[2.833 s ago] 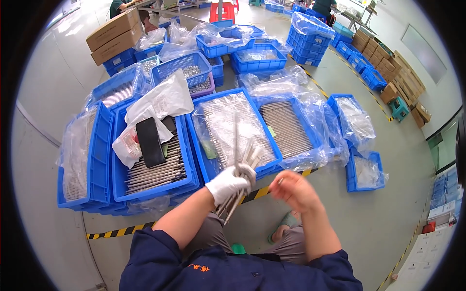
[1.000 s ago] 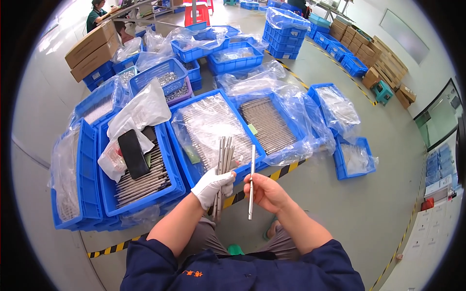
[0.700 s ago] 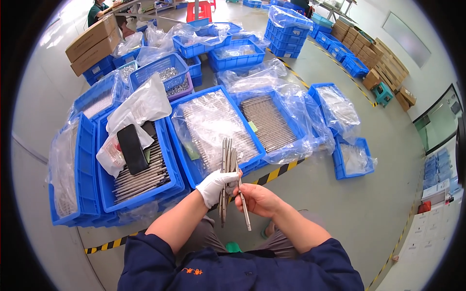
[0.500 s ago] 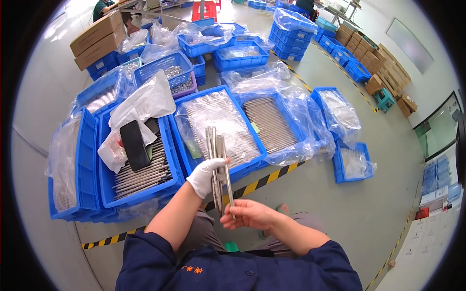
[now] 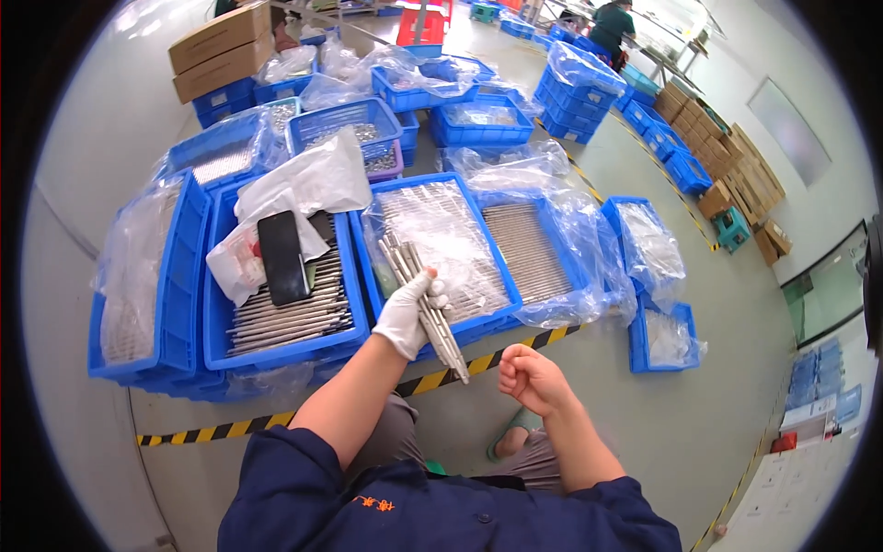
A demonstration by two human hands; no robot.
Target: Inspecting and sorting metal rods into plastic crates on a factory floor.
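My left hand (image 5: 402, 319), in a white glove, is closed around a bundle of slim silvery metal rods (image 5: 448, 350). The bundle slants, with its upper ends over the near edge of the middle blue crate (image 5: 475, 324) and its lower ends toward my right hand. Bare and curled into a loose fist, my right hand (image 5: 535, 379) is just right of the rods' lower ends, apart from them. No rod shows in it. Plastic film (image 5: 441, 225) covers the rods inside the middle crate. More rods (image 5: 526, 250) lie in rows in the crate to its right.
A black phone (image 5: 282, 258) and white plastic bags (image 5: 313, 179) rest on rods in the left crate (image 5: 216, 317). Smaller blue bins (image 5: 664, 342) sit on the floor at right. Striped tape (image 5: 230, 430) runs before the crates. Stacked crates, cartons (image 5: 221, 51) and a person (image 5: 611, 28) are farther back.
My right hand has left the rods, moved right and up, and curled closed. The bundle in my left hand has tilted, its lower ends swinging right. The view has shifted slightly.
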